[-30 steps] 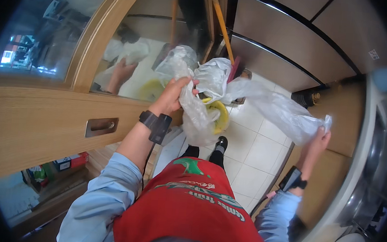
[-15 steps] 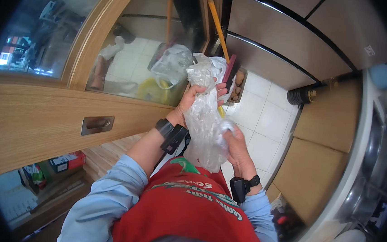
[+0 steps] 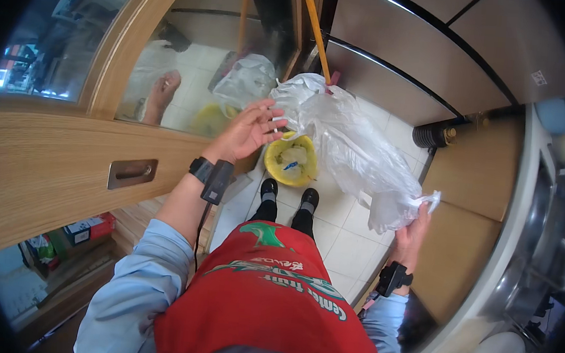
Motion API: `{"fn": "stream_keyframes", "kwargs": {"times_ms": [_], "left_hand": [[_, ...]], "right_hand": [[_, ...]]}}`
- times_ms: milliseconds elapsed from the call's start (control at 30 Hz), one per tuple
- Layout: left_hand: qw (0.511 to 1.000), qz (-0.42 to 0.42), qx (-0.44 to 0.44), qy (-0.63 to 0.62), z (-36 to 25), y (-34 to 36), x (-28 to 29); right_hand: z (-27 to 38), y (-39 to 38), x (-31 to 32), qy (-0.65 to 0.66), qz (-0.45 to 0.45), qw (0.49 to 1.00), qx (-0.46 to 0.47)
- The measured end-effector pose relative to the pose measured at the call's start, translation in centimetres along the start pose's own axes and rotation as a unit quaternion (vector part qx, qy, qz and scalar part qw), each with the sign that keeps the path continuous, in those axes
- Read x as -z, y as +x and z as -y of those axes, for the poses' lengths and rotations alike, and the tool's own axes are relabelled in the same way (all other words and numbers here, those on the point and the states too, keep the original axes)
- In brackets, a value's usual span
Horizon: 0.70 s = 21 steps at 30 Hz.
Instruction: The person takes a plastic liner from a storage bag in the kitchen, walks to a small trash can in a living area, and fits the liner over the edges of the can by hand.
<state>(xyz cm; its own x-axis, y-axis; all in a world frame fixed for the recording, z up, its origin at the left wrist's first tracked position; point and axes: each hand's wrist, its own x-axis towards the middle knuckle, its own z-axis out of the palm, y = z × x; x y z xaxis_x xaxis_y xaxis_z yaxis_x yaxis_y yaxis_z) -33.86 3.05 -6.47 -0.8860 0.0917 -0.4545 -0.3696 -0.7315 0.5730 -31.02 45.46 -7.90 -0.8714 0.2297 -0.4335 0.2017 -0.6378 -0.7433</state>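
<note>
My left hand (image 3: 253,128) has its fingers spread and holds nothing, just beside the upper end of a long, crumpled white plastic bag (image 3: 357,152). At the right, my right hand (image 3: 412,230) grips the knotted or gathered end of that bag, which stretches diagonally above the tiled floor. Under the bags, a yellow basin (image 3: 271,164) stands in front of my shoes (image 3: 308,198), holding crumpled clear plastic and a small blue piece. More white plastic (image 3: 303,84) lies bunched at the foot of a yellow pole (image 3: 316,20).
A wood-framed glass door (image 3: 46,138) with a recessed handle (image 3: 132,172) reflects the scene at left. Shelves with boxes (image 3: 89,228) sit below it. Dark-trimmed cabinet fronts (image 3: 397,73) close the back. Flat cardboard (image 3: 462,250) and a steel sink edge (image 3: 527,275) line the right.
My hands came together, then parted. My left hand has opened and let go of the crumpled plastic; my right hand has moved back rightward with the bag, uncovering the basin.
</note>
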Motion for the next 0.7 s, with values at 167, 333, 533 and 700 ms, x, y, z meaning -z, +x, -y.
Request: {"fn": "stream_keyframes", "kwargs": {"times_ms": [167, 333, 533, 700], "left_hand": [[0.99, -0.018, 0.125, 0.067, 4.8, 0.2, -0.4], [0.98, -0.007, 0.163, 0.112, 9.2, 0.3, 2.2], [0.955, -0.054, 0.232, 0.175, 12.9, 0.3, 1.3], [0.993, 0.034, 0.085, 0.077, 11.7, 1.2, 3.4]], "right_hand": [[-1.5, -0.7, -1.2, 0.003, 0.035, 0.999, -0.028], [-2.2, -2.0, -3.5, 0.013, 0.072, 0.993, -0.091], [-6.4, -3.9, -2.9, 0.051, 0.119, 0.955, -0.266], [-7.9, -3.8, -1.4, -0.038, 0.096, 0.966, -0.236]]}}
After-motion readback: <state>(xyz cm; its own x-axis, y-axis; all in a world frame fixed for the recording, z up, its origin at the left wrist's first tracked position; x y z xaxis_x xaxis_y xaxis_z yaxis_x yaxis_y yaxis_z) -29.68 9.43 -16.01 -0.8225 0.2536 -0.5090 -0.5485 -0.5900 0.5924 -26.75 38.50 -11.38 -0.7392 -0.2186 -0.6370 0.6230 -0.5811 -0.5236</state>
